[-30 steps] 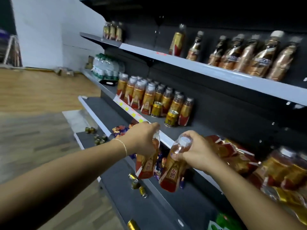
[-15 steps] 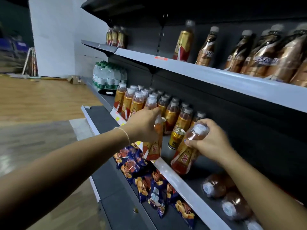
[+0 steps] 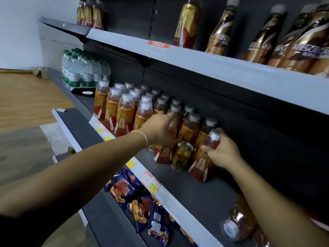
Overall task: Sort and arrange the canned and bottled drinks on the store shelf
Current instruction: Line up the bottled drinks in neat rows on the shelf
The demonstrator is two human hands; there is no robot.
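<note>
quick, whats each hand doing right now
left hand: grips the left bottle, beside the gold can.
right hand: grips the right bottle near its neck.

Dim, soft store light. Wall [image 3: 21, 32] left of upper shelf [image 3: 222, 70] brightest. Deep shadow under upper shelf, across back panel [image 3: 258, 125]. Glare streaks on coffee bottles [image 3: 302, 50] above it. Wide-angle bend near frame edges. Lying bottle [image 3: 238, 223] far below it blurred; overall soft.
</note>
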